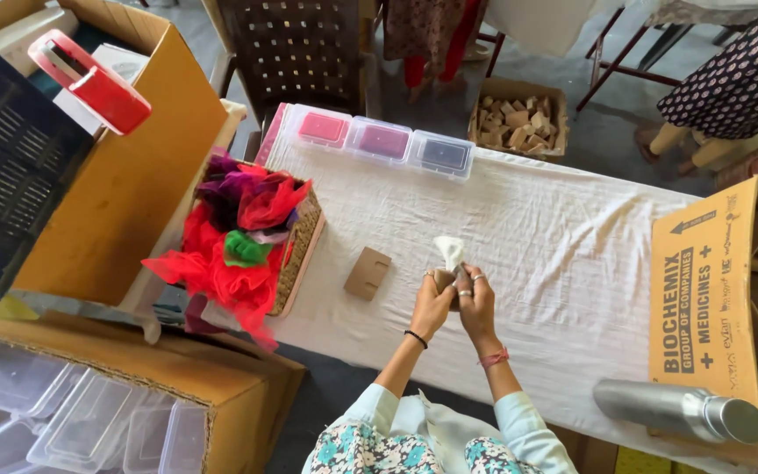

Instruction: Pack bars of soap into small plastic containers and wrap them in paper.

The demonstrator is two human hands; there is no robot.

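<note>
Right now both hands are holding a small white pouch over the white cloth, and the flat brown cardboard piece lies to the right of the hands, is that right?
Not quite. In the head view the cardboard piece lies to the left of the hands, toward the basket of coloured fabric. The left hand and right hand do hold the white pouch over the white cloth.

Matt white cloth pouch (447, 250); brushed metal flask (679, 409); rough woven basket (302, 248)

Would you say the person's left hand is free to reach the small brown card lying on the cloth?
Probably not yet: the left hand is gripping the white bundle. The bare cloth towards the card looks unobstructed.
</note>
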